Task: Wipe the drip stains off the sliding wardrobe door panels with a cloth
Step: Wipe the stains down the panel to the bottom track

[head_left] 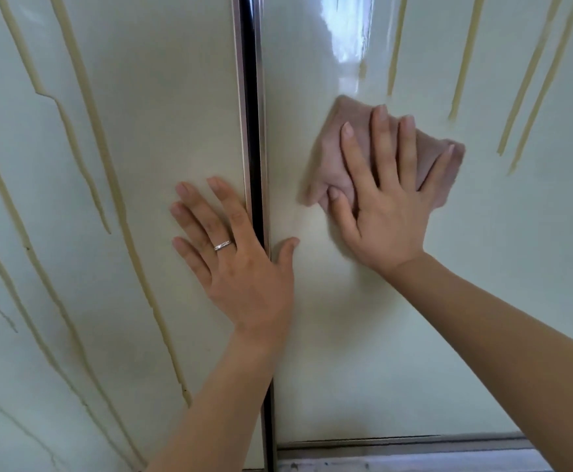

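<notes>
Hands of one person press flat against two pale, glossy sliding wardrobe doors. Right hand (385, 199) lies with fingers spread and straight on a pinkish cloth (339, 155), pressing it against the right door panel (414, 352); the cloth's edges look blurred. Left hand (237, 253) is also released and flat, fingers straight on the left door panel (142, 131), with its thumb reaching across the dark metal-edged seam (251, 114) between the doors to touch the right panel. A silver ring (224, 246) sits on one finger of that hand. Yellowish drip stains (84, 97) run in long streaks down the left panel, and more streaks (530, 86) hang above and to the right of the cloth. A floor track (397, 447) shows along the bottom of the right panel.
</notes>
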`<action>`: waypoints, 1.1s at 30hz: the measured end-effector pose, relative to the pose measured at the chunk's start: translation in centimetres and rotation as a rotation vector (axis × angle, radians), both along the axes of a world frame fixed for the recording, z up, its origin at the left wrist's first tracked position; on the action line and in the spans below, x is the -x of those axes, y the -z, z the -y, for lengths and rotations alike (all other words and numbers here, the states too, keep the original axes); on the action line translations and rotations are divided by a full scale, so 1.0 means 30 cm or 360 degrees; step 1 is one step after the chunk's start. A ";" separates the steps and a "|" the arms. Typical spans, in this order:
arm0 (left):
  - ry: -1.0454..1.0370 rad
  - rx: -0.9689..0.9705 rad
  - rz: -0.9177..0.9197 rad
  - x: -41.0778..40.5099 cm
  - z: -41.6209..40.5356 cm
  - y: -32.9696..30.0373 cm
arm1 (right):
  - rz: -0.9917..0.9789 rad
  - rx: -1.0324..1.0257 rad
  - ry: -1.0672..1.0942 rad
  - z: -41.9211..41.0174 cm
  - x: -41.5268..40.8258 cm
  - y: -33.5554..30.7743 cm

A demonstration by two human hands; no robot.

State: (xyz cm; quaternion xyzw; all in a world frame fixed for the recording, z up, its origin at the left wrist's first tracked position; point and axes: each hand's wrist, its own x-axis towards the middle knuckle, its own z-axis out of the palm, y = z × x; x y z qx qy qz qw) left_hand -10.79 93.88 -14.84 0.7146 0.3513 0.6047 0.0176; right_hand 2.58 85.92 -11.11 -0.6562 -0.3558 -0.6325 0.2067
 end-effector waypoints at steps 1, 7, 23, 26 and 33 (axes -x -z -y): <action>-0.0010 -0.0015 -0.0004 -0.002 0.002 0.000 | -0.0012 -0.0053 0.0022 -0.011 -0.002 -0.019; -0.0012 -0.0012 0.0035 -0.006 -0.004 0.005 | 0.0053 -0.0056 0.0051 -0.033 -0.015 0.100; 0.0242 0.0129 0.0099 -0.004 0.052 -0.688 | 0.0235 0.0017 -0.0120 0.065 -0.083 -0.567; 0.0183 0.0099 0.0162 -0.018 0.044 -0.689 | 0.0167 -0.0129 -0.0101 0.022 -0.071 -0.625; 0.0171 0.0007 0.0203 -0.023 0.029 -0.677 | 0.0370 0.0135 -0.0216 0.094 -0.092 -0.711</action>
